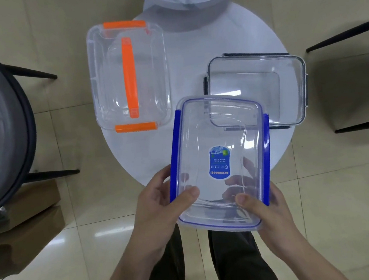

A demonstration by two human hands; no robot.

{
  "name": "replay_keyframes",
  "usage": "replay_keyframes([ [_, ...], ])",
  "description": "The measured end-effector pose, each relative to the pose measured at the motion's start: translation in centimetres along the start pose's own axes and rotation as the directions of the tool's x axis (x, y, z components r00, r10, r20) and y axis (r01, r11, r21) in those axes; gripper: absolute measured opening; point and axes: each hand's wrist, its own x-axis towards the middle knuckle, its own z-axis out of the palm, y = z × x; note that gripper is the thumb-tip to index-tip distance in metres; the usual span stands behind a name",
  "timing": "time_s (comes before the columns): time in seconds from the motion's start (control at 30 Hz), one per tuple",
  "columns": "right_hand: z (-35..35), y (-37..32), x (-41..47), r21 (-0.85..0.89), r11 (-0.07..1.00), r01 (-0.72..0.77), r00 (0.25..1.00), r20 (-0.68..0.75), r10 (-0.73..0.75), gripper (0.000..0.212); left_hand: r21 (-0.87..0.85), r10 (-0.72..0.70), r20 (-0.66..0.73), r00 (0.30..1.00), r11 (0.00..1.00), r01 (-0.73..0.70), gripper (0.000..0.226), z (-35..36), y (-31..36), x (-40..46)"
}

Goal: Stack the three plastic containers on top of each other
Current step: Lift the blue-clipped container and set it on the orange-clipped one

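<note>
Both hands, left hand [162, 201] and right hand [270, 208], hold the blue-clipped container [219, 159] by its near end, fingers [189, 194] wrapped over the rim, above the table [192, 47] edge. Held so far back, it may tip or slip. The orange-handled container [129, 75] and dark-clipped container [258, 88] sit apart; all look empty.

1. Left hand [160, 201]: bare, no glove, ring or watch visible.
2. Right hand [265, 206]: bare, likewise unadorned.
3. Both forearms: uncovered to the frame's lower edge; no sleeve in view.
4. Trousers [235, 260]: dark, near black, plain cloth, seen directly below the hands, the two legs slightly parted.
</note>
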Motion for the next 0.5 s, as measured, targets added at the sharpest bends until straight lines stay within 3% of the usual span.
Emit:
replay_keyframes([
  [0.13, 0.5, -0.2, 0.1, -0.002, 1.0, 0.017, 1.0, 0.01, -0.017, 0.069, 0.021, 0.029, -0.033, 0.999, 0.999, -0.029, 0.055, -0.1, -0.1, 0.1],
  [0.27, 0.9, -0.5, 0.3, -0.023, 0.999, 0.027, 1.0, -0.005, -0.027, 0.083, 0.039, 0.042, -0.046, 0.998, 0.998, -0.04, 0.054, -0.3, 0.3, 0.3],
  [0.4, 1.8, -1.2, 0.8, -0.059, 0.996, 0.064, 0.997, -0.036, -0.067, 0.063, 0.006, 0.055, -0.047, 0.997, 0.998, -0.055, 0.047, -0.6, 0.8, 0.6],
  [0.5, 3.0, -2.2, 1.4, -0.108, 0.986, 0.123, 0.99, -0.056, -0.13, 0.066, -0.038, 0.071, -0.069, 0.995, 0.997, -0.074, 0.045, -0.9, 1.4, 0.9],
])
